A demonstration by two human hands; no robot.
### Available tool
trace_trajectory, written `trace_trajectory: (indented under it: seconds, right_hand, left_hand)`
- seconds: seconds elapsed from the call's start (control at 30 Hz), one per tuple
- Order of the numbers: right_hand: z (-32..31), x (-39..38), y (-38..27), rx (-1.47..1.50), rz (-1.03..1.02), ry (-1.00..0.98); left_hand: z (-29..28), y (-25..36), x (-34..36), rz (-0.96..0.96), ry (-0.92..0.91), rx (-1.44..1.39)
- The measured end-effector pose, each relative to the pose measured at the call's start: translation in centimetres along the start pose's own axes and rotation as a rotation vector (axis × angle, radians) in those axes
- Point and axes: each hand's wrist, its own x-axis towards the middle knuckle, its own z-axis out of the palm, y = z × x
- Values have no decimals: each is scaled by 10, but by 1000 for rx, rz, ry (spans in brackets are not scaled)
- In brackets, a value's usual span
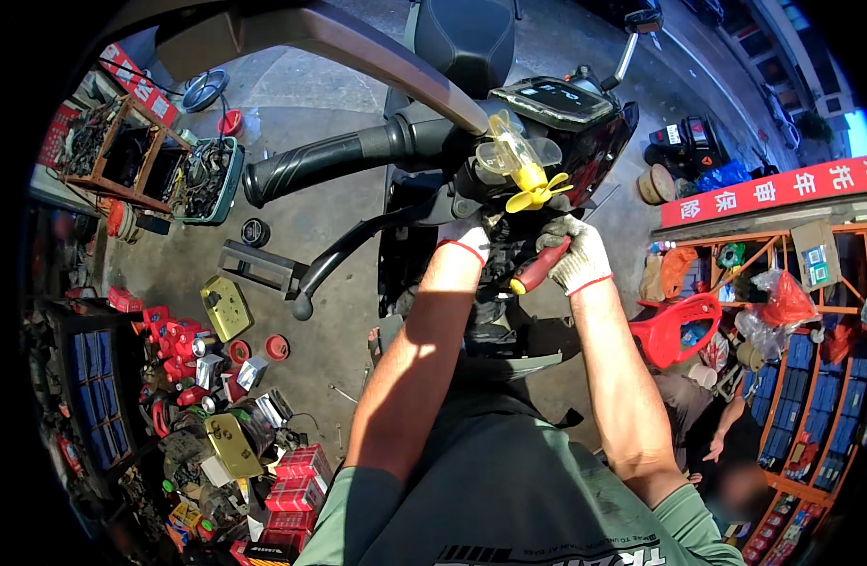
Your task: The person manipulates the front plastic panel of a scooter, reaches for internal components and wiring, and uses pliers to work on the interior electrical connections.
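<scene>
A scooter's front end stands before me, its black handlebar grip (311, 162) to the left and its dashboard (556, 102) farther off. My right hand (584, 255), in a white glove with a red cuff, is closed round a screwdriver (540, 267) with a red and yellow handle; its shaft is out of sight. My left hand (468, 236), also gloved, reaches in under the handlebar beside the brake lever (358, 245), and its fingers are hidden there. A yellow toy propeller (537, 193) on the handlebar sits just above and between both hands.
Red boxes (297, 481), bottles and loose parts crowd the floor at left, near a green bin (212, 179) of cables. At right, orange shelves (782, 377) hold blue drawers, with a red plastic part (677, 330) before them. Another person (726, 443) is low at lower right.
</scene>
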Motion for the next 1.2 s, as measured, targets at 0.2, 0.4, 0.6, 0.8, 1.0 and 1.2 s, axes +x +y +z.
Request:
trace_trajectory:
  seconds: [0.2,0.4,0.6,0.8,1.0,1.2]
  right_hand:
    - [5,1,1,-38,8,45]
    - [1,-2,-2,-126,-34,44]
    - [-25,2,-5,-180,-58,6]
    - [-41,-7,-20,-198,-73,34]
    - [-26,-2,-15,-296,-128,135]
    - [-17,17,-23,-301,-42,112]
  left_hand:
    - [8,-13,-10,38,-31,199]
    - [10,-20,-22,318,-105,1764]
    - [-39,-38,32,573,-88,1073]
    - [-1,-31,-1,-90,-62,-126]
    - [4,-22,-20,-165,-134,-184]
    - [12,-31,-23,-161,-67,-88]
